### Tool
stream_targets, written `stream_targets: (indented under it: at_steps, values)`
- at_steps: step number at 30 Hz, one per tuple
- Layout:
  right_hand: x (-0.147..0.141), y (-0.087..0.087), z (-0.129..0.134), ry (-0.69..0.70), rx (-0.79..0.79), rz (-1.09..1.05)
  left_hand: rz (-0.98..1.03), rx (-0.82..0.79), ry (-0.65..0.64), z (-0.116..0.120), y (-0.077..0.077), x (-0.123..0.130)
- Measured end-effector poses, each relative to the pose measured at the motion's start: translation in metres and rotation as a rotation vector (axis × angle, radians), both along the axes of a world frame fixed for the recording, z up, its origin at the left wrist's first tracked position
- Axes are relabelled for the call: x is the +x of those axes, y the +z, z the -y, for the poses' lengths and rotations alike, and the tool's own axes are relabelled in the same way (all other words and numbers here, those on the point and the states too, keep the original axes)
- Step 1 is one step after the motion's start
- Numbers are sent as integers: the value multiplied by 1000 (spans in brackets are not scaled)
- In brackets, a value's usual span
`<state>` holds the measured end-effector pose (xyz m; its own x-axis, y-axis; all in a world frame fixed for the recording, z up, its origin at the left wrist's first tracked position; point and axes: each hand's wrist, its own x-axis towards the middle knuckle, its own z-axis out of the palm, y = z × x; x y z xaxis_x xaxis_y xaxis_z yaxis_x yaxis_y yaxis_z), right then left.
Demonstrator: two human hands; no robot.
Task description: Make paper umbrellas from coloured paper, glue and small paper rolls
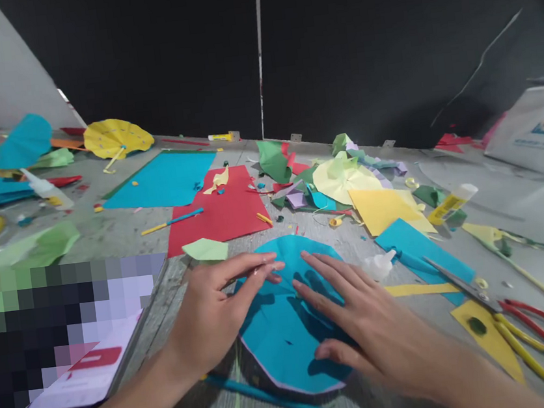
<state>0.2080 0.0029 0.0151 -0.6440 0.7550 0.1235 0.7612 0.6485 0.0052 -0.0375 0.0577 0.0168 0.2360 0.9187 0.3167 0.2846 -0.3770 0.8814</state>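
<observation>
A blue round paper piece (278,341) with creases and a pale purple edge lies on the table in front of me. My right hand (357,305) rests on its right side, fingers spread. Over its upper left part is my left hand (224,301), thumb and fingertips pinched together; whatever may be between them is hidden or too small to name. Just below the disc lies a thin blue paper stick (269,397). A pale green paper scrap (206,249) touches the area behind my left hand.
Scissors (497,309) with red and yellow handles lie at right, by blue paper (424,249) and a glue stick (453,203). Red (219,216) and blue sheets (161,177) lie behind. A yellow paper fan (117,138) stands farther back. A phone (89,369) is at left.
</observation>
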Motion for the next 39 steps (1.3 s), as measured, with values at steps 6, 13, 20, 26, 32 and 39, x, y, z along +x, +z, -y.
stream_targets:
  at_steps: [6, 13, 20, 26, 32, 39]
  values:
    - [6, -8, -3, 15, 59, 88, 15, -25, -14, 1, -2, 2]
    - [8, -11, -3, 54, 127, 103, -35, 72, -45, 1, -3, 2]
    - [5, -13, -2, 44, 104, 56, -67, 152, -52, 0, -6, 3]
    - [-1, -5, 1, -15, 35, -19, -89, 157, -83, 1, -7, 8]
    - [-1, -4, 4, -6, 60, -68, -221, 173, -165, 5, -14, 9]
    - [7, -3, 12, 22, 252, -370, -429, 241, -172, 4, -21, 3]
